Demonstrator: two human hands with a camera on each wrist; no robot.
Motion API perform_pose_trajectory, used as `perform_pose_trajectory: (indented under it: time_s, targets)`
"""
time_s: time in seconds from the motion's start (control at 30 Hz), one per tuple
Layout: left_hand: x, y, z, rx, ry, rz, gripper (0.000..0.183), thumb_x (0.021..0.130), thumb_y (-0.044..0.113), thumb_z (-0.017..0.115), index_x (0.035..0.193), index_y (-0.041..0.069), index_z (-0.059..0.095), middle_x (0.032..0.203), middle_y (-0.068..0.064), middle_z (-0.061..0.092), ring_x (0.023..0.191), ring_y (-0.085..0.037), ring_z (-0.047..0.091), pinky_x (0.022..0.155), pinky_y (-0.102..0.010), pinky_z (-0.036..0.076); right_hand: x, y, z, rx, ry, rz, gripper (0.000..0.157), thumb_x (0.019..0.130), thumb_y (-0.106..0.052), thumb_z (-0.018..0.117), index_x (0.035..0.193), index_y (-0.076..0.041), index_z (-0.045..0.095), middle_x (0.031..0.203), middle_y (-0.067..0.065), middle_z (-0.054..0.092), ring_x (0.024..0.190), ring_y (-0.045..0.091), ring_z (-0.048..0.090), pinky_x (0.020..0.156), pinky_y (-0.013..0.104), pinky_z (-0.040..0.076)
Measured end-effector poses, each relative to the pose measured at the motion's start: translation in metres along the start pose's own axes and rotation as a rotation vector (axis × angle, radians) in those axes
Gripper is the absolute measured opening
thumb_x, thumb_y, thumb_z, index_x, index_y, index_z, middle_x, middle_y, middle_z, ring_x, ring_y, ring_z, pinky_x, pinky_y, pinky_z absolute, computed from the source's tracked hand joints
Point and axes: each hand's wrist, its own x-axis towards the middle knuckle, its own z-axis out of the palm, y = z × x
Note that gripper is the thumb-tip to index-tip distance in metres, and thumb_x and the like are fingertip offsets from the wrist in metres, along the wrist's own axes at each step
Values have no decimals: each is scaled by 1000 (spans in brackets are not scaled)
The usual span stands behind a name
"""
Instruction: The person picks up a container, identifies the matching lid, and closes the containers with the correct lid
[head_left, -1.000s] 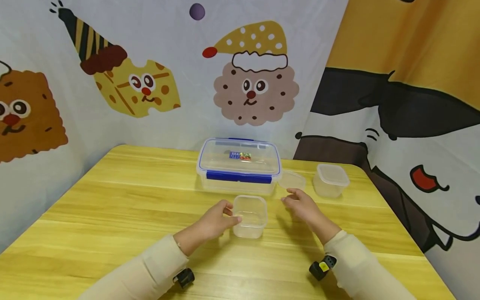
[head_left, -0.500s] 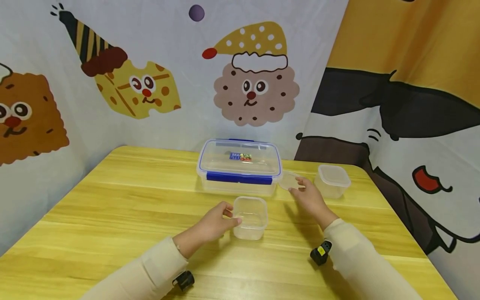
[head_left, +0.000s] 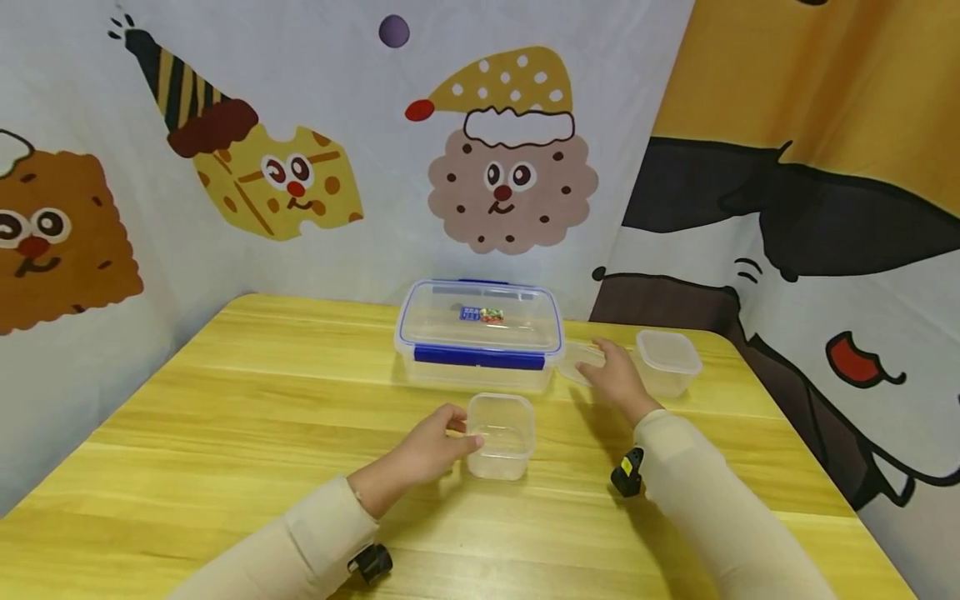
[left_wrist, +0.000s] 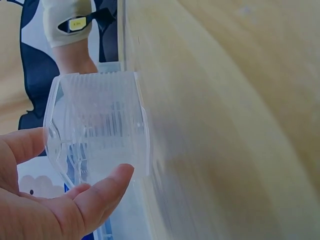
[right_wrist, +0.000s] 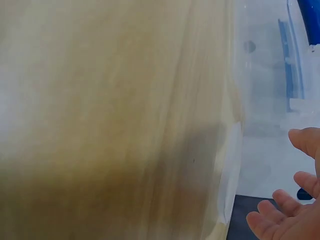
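Observation:
In the head view my left hand (head_left: 429, 446) holds the left side of a clear, lidless plastic food container (head_left: 501, 437) standing on the table. The left wrist view shows the thumb lying along that container (left_wrist: 100, 125), with a finger at its rim. My right hand (head_left: 617, 377) reaches over a flat translucent lid (head_left: 576, 360) lying right of the large box, thumb and fingers spread apart. In the right wrist view its fingers are parted, with nothing held between them, and the lid (right_wrist: 230, 172) shows as a thin pale edge close by.
A large clear box (head_left: 480, 333) with blue clips and a lid on stands at the back of the wooden table (head_left: 262, 433). A small lidded container (head_left: 666, 360) stands right of the right hand. Behind the table hangs a patterned cloth (head_left: 337, 67).
My right hand has moved forward from in front of the flat lid to over its right part. The left hand stays at the container, which has not moved.

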Motion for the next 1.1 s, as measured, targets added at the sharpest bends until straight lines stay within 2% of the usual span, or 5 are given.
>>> perform_pose_trajectory:
  time_s: [0.2,0.43,0.63,1.1]
  targets:
    - [2,-1,0,-6,-10,7,55,95,21,63,137,-7,41,130,-25,52,106,-35,59,84,-44,54,7,1,0,-11,-15,38,66,97,-22,56,148,8,26,150,32,24,139,48,21,113,58,22]
    - [2,-1,1,-21,-9,8,54,94,19,63,136,-8,41,128,-26,52,103,-34,61,82,-42,55,10,7,5,-19,-33,29,66,97,-22,55,147,10,25,148,35,25,135,51,27,110,59,29]
    - [2,-3,1,-42,0,18,55,93,18,64,135,-10,41,126,-27,53,99,-33,62,78,-40,56,15,9,8,-58,-31,15,66,97,-21,55,146,12,27,147,36,26,135,52,24,111,60,25]
    - [2,-3,2,-32,-15,11,54,95,19,62,137,-8,41,128,-26,51,102,-33,60,81,-42,55,29,16,12,-117,-38,51,67,94,-21,58,145,11,28,146,36,28,136,51,23,111,60,25]
